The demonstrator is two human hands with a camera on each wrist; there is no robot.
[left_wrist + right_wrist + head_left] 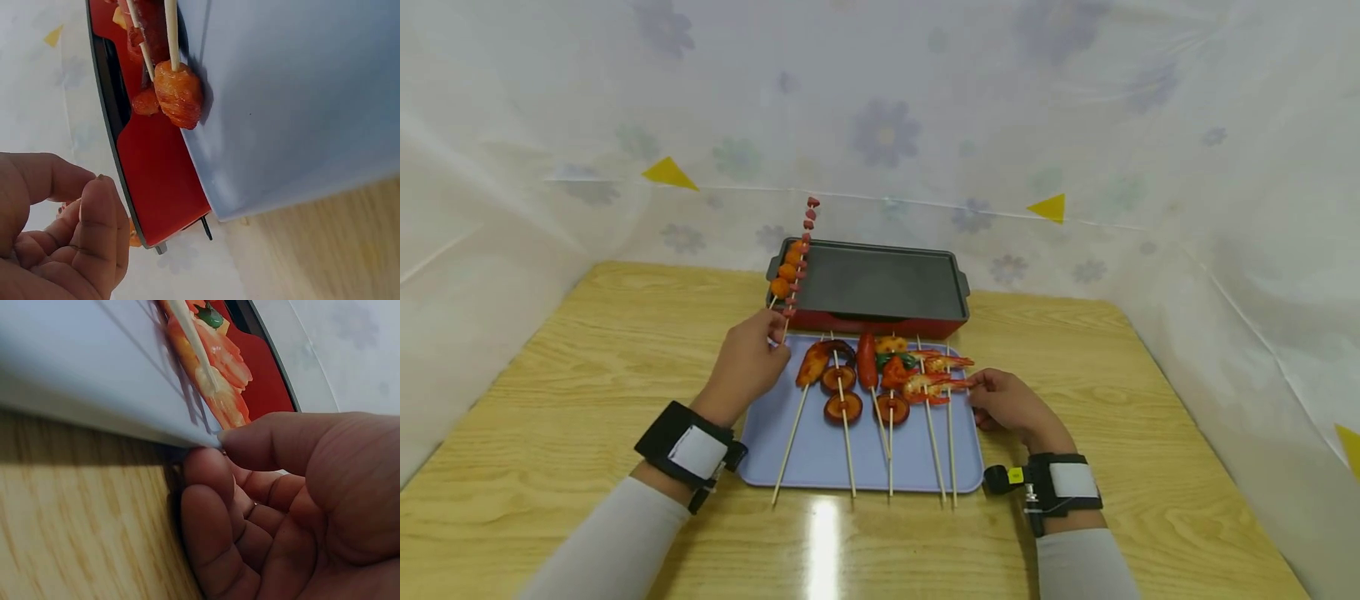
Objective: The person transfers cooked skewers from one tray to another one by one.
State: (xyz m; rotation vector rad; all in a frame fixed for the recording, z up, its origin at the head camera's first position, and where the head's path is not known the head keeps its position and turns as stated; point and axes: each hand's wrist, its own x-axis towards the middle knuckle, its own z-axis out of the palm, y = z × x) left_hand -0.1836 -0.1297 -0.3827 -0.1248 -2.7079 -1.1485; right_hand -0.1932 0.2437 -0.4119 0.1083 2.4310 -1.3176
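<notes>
My left hand (747, 362) pinches the bare stick of a skewer threaded with small red pieces (807, 237). It slants upward across the left end of the black-topped grill (880, 279). Beside it, at that same end, is a skewer of orange balls (780, 288). With thumb and fingers, my right hand (1011, 406) grips the right edge of the pale blue tray (820, 457); in the right wrist view the thumb (269, 440) lies on top of the rim. Shrimp skewers (936, 385) lie close to that hand.
The tray also bears a sausage skewer (866, 361), brown round slices (842, 408) on sticks and a browned meat piece (812, 363). Several stick ends overhang its near edge. Behind the grill hangs a flowered curtain (886, 133). Wooden tabletop (587, 400) extends on both sides.
</notes>
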